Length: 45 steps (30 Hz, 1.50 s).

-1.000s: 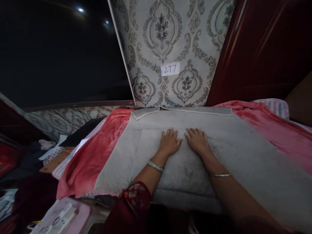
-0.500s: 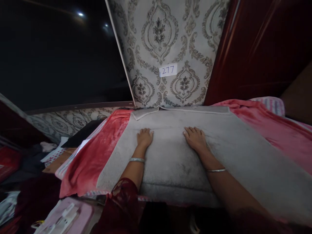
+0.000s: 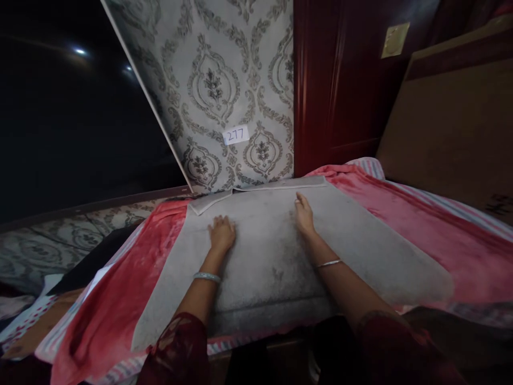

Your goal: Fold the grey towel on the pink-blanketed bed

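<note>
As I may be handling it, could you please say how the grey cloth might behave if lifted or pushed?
The grey cloth is probably floppy: its far edge looks folded over. Pushed, it would likely wrinkle, given the crease along its near side. Its soft-looking surface suggests it isn't fragile.

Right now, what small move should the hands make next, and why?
I'd probably reach the right hand forward to the flap and try turning it back. The flap seems folded over along the far edge of the grey mat; the right hand, turned sideways, is just short of it, while the left hand lies palm down on the mat.
</note>
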### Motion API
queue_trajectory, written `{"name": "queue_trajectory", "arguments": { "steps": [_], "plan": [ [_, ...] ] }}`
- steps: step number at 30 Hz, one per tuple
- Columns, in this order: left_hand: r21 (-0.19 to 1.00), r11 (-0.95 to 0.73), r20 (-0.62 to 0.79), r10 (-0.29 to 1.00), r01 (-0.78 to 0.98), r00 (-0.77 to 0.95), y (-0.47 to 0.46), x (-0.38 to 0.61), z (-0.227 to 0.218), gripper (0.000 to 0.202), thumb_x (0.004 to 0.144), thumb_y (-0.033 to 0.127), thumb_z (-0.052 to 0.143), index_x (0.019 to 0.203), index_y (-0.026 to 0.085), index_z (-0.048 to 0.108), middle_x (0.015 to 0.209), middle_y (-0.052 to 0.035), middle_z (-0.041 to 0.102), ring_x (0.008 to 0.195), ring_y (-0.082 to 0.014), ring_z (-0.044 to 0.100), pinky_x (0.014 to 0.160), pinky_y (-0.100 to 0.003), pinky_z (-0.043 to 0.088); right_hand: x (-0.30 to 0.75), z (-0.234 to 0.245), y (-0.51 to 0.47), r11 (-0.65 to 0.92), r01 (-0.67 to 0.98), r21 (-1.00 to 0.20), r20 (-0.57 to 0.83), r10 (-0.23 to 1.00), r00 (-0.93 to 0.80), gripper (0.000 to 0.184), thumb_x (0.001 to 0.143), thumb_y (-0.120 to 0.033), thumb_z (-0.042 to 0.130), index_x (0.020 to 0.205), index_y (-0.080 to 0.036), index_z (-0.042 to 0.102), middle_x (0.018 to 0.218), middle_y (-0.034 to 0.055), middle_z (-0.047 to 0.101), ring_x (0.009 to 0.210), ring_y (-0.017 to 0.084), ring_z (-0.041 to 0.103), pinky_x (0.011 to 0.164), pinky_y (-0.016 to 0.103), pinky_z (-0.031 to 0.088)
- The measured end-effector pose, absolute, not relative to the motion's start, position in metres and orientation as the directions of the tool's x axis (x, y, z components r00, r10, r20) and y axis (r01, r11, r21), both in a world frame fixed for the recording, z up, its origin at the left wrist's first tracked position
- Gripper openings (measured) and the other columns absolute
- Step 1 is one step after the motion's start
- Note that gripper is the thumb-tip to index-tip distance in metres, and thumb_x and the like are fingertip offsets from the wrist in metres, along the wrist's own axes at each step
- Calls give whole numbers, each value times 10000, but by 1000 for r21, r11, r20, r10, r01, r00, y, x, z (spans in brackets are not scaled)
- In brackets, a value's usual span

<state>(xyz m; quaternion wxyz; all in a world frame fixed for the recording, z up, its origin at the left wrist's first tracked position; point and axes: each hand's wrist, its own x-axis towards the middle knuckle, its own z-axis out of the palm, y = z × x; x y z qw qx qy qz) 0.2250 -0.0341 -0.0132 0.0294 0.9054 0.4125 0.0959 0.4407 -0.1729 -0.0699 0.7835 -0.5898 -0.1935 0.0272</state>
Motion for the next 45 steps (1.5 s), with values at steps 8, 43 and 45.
{"name": "queue_trajectory", "arguments": {
  "steps": [8,43,45],
  "plan": [
    [148,-930,131,355,336,925,-115,342,-32,494,1010,257,346,1491,229,457,1562,-65,466,1455,-185,394,1207,-407,310,433,-71,-166,739,-335,-585,-133,320,938,454,1006,-430,294,1412,-298,450,1525,87,443,1312,138,534,1155,427,369],
    [59,-804,81,595,592,800,-81,209,-16,534,1026,307,329,1539,161,362,1635,-122,327,1527,-232,247,1249,-489,164,441,-103,-161,473,-113,-874,63,340,938,729,997,-649,132,1512,-190,368,1589,183,321,1439,210,390,1133,468,374],
    [71,-872,76,489,485,869,-120,211,-17,539,1010,260,326,1542,175,365,1633,-108,334,1525,-220,260,1253,-479,170,443,-96,-166,445,-106,-889,78,375,924,755,985,-670,113,1523,-200,356,1599,172,308,1450,216,373,1138,476,369]
  ]
}}
